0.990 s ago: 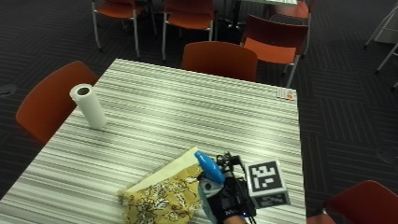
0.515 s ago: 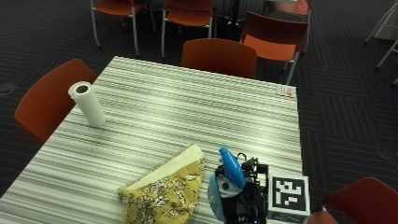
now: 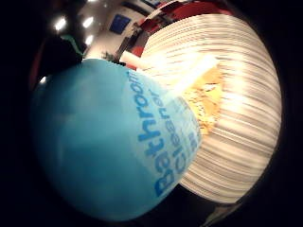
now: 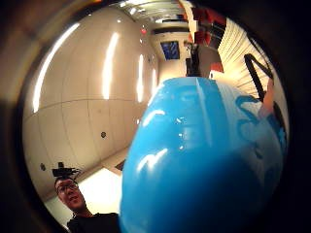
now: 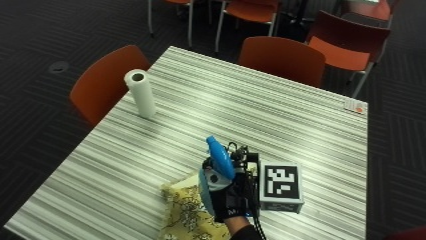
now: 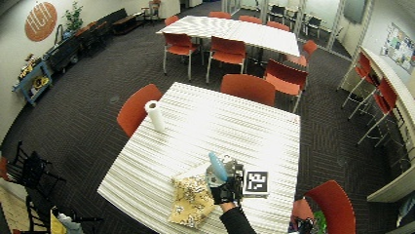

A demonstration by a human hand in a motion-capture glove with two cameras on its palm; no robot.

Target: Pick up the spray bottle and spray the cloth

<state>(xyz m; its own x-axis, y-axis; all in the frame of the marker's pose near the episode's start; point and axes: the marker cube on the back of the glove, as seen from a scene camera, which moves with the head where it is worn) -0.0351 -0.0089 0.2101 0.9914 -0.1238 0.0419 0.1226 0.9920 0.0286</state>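
My gloved right hand [image 5: 229, 197] grips a blue spray bottle [image 5: 218, 159] and holds it up above the striped table [image 5: 266, 115], its nozzle end pointing up and away. The bottle [image 3: 113, 146] reads "Bathroom Cleaner" and fills both palm views, its blue body [image 4: 204, 160] close to the palm. A yellow patterned cloth [image 5: 190, 212] lies on the table at the near edge, just left of and below the hand. The cloth [image 3: 208, 101] shows past the bottle in the little finger side view. In the wide view the hand [image 6: 225, 191] sits beside the cloth [image 6: 190, 201].
A paper towel roll [image 5: 141, 93] stands upright near the table's left edge. A small card [image 5: 353, 105] lies at the far right corner. Orange chairs [image 5: 283, 57] stand around the table, one [image 5: 103, 87] at the left side.
The outside camera has shifted, so the whole picture moved. The hand still holds the bottle raised; it now sits over the cloth's right edge.
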